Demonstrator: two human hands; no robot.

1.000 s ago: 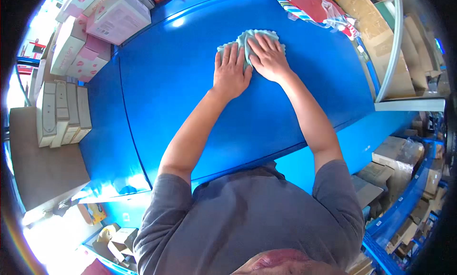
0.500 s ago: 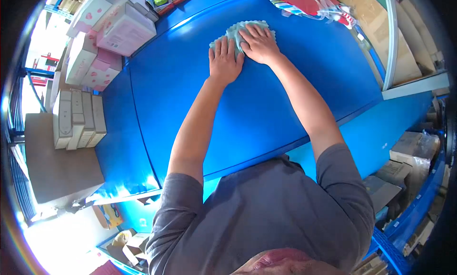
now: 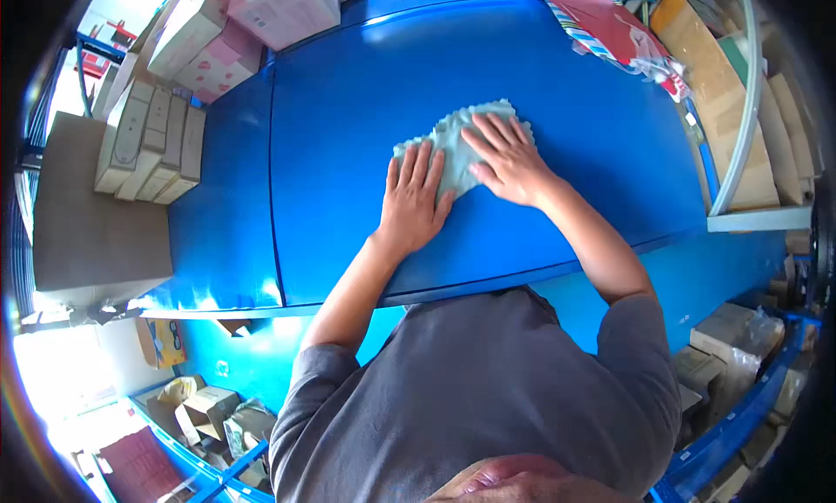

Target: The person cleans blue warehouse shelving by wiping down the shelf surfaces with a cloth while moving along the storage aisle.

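A pale green cloth (image 3: 455, 146) with a scalloped edge lies spread on the blue table (image 3: 348, 111). My left hand (image 3: 413, 194) rests flat over the cloth's left part, fingers stretched forward and the thumb out to the side. Over its right part, my right hand (image 3: 509, 161) presses down with fingers apart. Both palms face the tabletop, and neither hand grips the cloth. Parts of the cloth are hidden beneath the fingers.
Pink and white boxes (image 3: 283, 11) stand at the back left, with slim white boxes (image 3: 148, 141) and a brown carton (image 3: 96, 202) nearer. A red bag (image 3: 601, 20) lies at the back right, beside a metal-edged shelf (image 3: 758, 220).
Both hands have come back toward my body, and the cloth has come with them. It looks more spread out between the hands. My view has shifted too.
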